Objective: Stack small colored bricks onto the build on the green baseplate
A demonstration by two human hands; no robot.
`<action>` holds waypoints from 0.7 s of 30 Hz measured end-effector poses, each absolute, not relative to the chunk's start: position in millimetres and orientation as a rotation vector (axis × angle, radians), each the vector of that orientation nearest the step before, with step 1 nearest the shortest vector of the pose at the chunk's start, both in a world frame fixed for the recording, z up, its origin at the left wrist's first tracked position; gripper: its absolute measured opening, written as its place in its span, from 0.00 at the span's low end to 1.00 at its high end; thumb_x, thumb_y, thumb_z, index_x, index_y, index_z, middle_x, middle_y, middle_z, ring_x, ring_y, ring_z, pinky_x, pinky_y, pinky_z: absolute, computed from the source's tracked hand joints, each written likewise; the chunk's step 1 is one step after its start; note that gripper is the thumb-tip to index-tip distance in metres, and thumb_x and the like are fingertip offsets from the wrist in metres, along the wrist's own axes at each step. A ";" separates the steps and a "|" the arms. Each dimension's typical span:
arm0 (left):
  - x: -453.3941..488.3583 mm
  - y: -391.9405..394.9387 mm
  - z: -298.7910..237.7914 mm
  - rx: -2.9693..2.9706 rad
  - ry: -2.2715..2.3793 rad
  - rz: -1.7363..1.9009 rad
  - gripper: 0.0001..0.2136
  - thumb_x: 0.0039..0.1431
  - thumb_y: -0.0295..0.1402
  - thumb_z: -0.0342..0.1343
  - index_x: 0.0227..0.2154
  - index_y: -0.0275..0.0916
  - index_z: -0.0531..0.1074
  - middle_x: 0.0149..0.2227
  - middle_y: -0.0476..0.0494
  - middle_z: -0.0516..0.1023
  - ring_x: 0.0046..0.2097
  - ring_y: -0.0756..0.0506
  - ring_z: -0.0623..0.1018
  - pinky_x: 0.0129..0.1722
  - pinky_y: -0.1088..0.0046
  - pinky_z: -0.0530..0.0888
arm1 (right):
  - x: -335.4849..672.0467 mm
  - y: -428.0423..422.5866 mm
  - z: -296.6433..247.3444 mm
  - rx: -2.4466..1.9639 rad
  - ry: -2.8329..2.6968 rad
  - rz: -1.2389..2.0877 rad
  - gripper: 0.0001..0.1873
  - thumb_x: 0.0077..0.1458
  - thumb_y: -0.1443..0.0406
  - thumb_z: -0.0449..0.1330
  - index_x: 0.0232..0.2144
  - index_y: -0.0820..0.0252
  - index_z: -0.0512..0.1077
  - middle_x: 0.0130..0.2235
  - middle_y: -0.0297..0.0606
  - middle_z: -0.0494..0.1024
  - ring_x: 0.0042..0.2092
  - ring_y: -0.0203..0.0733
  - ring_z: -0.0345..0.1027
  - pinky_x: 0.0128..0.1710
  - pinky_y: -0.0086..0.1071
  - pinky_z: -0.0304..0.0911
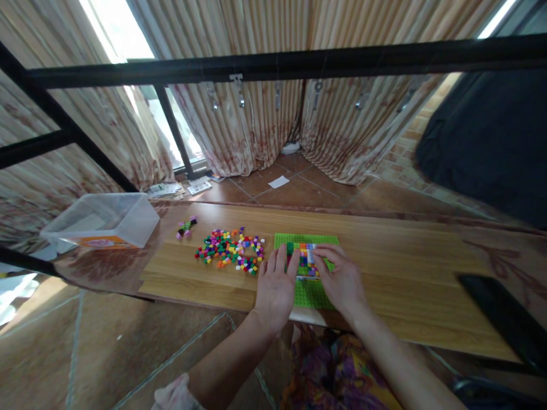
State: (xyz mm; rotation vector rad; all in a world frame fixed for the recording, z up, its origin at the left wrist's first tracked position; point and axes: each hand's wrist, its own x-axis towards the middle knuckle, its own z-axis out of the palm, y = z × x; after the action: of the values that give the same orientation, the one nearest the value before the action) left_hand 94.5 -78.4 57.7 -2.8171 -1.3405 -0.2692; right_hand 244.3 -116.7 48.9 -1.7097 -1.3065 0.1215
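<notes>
A green studded baseplate lies near the front edge of the wooden board, with a patch of small coloured bricks on its middle. My left hand rests over the plate's left side, fingers stretched out and apart, the fingertips by the patch's left edge. From the right, my right hand reaches in with thumb and forefinger pinched at the patch's upper right, beside white and pale blue bricks. Whatever is between those fingertips is too small to make out. Left of the plate, loose coloured bricks lie in a spread pile.
A small cluster of pink, green and black pieces sits at the board's far left. Beyond it stands a clear plastic bin with an orange label. A dark flat object lies at the right end. A black metal rail crosses above.
</notes>
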 end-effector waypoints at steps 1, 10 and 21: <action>94.8 -77.8 58.1 -2.809 -1.331 -0.244 0.26 0.63 0.23 0.43 0.63 0.46 0.58 0.65 0.37 0.61 0.63 0.38 0.64 0.57 0.55 0.68 | 244.0 -116.8 49.6 -1.711 -1.309 0.128 0.13 0.59 0.61 0.55 0.34 0.59 0.78 0.42 0.44 0.78 0.43 0.44 0.72 0.46 0.40 0.66; 100.7 -77.7 61.1 -2.783 -1.284 -0.156 0.24 0.64 0.23 0.41 0.62 0.41 0.59 0.63 0.35 0.64 0.60 0.38 0.68 0.55 0.56 0.69 | 243.4 -116.0 47.6 -1.725 -1.322 0.147 0.13 0.57 0.62 0.54 0.33 0.59 0.78 0.43 0.44 0.76 0.43 0.45 0.71 0.46 0.40 0.66; 79.2 -73.6 61.1 -2.948 -1.278 -0.576 0.35 0.53 0.21 0.49 0.65 0.36 0.50 0.65 0.30 0.57 0.64 0.35 0.61 0.60 0.53 0.63 | 215.0 -132.6 135.4 -1.544 -1.205 0.304 0.10 0.54 0.61 0.58 0.32 0.57 0.78 0.39 0.40 0.79 0.41 0.43 0.72 0.44 0.38 0.67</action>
State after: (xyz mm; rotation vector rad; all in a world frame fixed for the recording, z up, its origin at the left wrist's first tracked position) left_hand 79.2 -73.6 61.1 -2.9484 -1.2777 -0.5757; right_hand 215.0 -132.6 135.4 -1.5436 -1.2046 0.3045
